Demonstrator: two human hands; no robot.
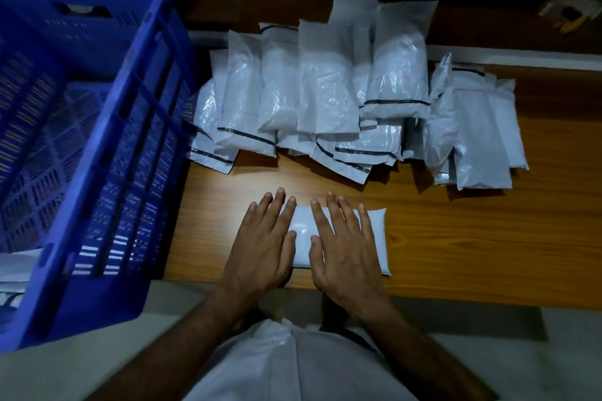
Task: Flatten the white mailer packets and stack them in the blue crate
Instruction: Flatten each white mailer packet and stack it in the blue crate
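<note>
1. Your left hand (260, 247) and right hand (345, 247) lie flat, fingers straight, pressing one white packet (301, 238) on the wooden table (456, 254).
2. The packet sits under both palms, its right end showing past your fingers.
3. Blue crate (107, 172) stands at left; packet pile (342, 101) lies beyond.

Glossy, crinkled white plastic on the piled mailer packets (329, 98); smooth sheen on the packet (338, 238) at the bench's (472, 238) near edge. Satiny wood-grain benchtop. Perforated hard blue plastic crate (97, 156).
</note>
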